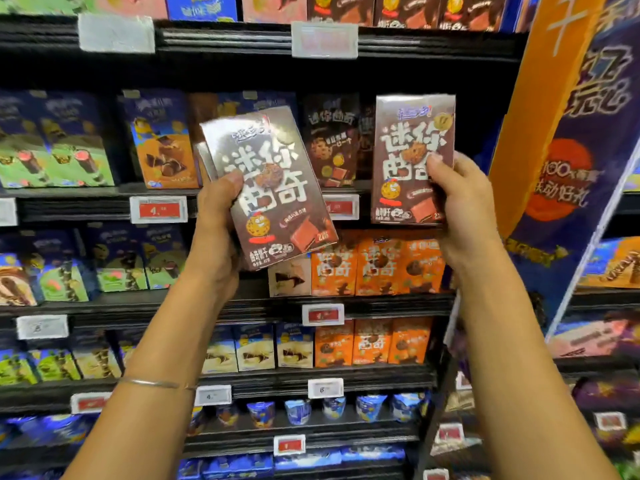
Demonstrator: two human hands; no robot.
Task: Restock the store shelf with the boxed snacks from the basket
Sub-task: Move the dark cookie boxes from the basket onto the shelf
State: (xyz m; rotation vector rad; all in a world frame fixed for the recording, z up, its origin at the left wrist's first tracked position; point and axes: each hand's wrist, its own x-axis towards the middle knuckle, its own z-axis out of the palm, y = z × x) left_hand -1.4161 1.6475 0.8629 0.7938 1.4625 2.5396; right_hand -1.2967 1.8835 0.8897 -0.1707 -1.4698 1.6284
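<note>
Boxes gripped on both sides: left hand holds a tilted box, right hand an upright box. I'd square the tilted one (face out) before shelving.

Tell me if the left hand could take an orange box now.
Probably not: the left hand is full, gripping a brown box, though the orange boxes stand unobstructed on the shelf below.

A thin silver-coloured metal bangle circles the left forearm near the wrist. Left forearm and right forearm are bare up to the left hand and right hand.
</note>
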